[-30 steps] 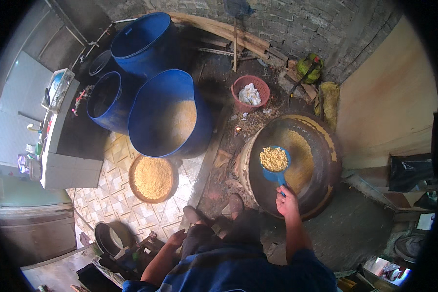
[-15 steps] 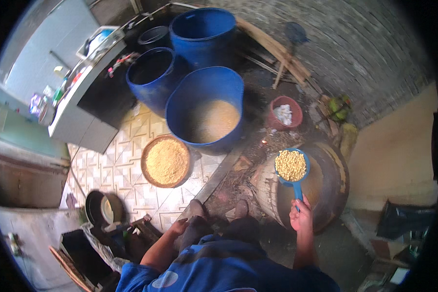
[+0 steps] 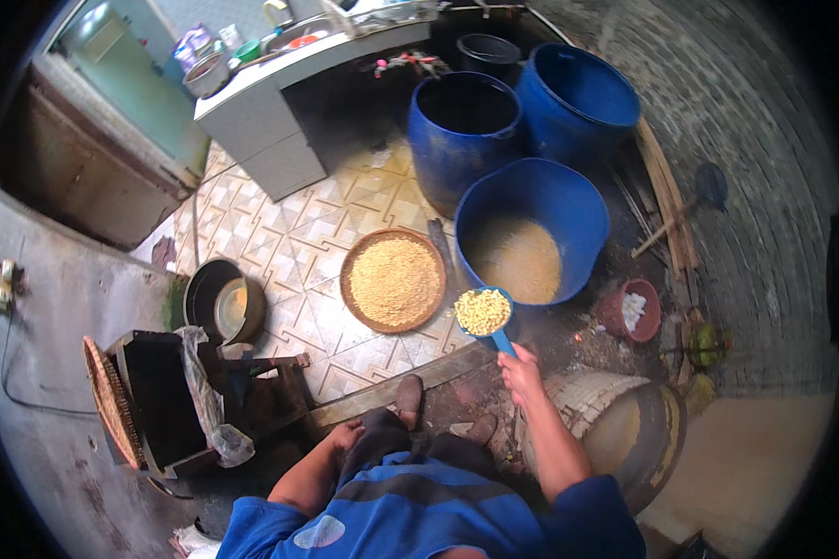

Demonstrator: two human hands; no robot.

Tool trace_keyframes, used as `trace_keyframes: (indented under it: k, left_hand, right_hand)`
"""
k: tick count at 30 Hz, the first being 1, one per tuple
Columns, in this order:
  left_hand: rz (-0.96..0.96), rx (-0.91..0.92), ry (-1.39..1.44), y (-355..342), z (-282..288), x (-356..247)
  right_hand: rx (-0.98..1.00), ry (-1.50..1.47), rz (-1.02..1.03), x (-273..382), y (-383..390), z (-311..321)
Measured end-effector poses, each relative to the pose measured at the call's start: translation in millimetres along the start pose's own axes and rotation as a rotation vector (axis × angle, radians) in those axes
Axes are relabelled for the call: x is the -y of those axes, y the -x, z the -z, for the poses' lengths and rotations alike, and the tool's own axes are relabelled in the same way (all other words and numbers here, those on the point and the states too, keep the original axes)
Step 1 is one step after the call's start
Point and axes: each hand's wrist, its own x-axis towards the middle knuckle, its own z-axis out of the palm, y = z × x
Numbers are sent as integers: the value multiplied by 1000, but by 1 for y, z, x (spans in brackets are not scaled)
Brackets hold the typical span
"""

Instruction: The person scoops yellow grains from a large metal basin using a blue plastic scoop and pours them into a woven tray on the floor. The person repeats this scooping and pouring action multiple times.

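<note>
My right hand [image 3: 522, 373] is closed round the handle of a blue plastic dipper [image 3: 504, 340]. Pale yellow beans [image 3: 483, 311] fill its bowl to a heap. It is held up between a round woven tray [image 3: 347, 300] and a large blue tub [image 3: 598, 224], overlapping the tub's near edge in view. Similar pale yellow grains [image 3: 393, 279] cover the tray on the tiled floor. Cloudy liquid with yellowish matter [image 3: 517, 261] lies in the tub. By my left thigh, my left hand [image 3: 349, 434] appears loosely open with nothing visible in it.
A big drum on its side [image 3: 587, 401] lies right of my feet. Two more blue barrels [image 3: 466, 149] stand behind the tub. A red bucket [image 3: 629, 310] with white stuff is at right. A dark basin [image 3: 200, 298] and a wooden stand [image 3: 280, 382] are at left.
My view has turned to the right. The filled dipper in my right hand has moved left, from above the drum to beside the blue tub and the tray. My left hand stays by my thigh.
</note>
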Motion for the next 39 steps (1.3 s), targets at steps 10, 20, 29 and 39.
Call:
trace_keyframes:
  k: [10, 20, 29, 39]
  left_hand:
    - [101, -96, 168, 29, 23, 55]
    - [150, -99, 230, 38, 29, 58]
    - [147, -94, 258, 38, 42, 27]
    - [139, -19, 173, 22, 28, -9]
  right_hand:
    - [-192, 1394, 253, 22, -162, -152]
    - [-224, 1808, 434, 55, -190, -206]
    - [-337, 1795, 502, 71, -175, -200]
    - [20, 463, 554, 58, -78, -92]
